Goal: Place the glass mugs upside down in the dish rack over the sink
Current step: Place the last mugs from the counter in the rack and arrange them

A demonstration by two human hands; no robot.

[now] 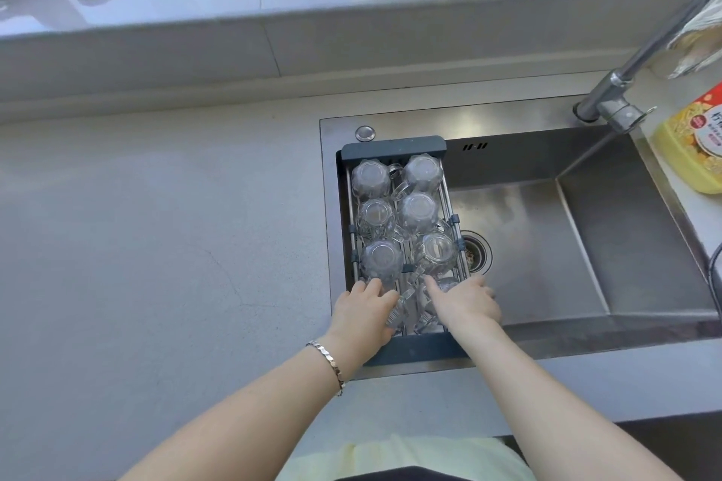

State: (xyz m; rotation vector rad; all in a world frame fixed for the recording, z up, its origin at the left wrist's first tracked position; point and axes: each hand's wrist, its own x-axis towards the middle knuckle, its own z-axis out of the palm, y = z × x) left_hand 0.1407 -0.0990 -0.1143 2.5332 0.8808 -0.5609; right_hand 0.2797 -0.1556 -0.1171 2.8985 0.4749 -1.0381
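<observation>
Head view: dish rack (394, 149) spans the left end of the sink (586, 230). Six glass mugs (418, 212) stand upside down in it, two columns of three. I see my left hand (365, 314) and right hand (465, 303) at the rack's near end, each resting over a further mug there. Fingers curl around glass; whether either grip is closed, I cannot tell. Tabletop (156, 226) lies left of the sink.

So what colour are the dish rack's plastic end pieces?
Dark slate blue-grey end pieces, clearest in the head view.
</observation>
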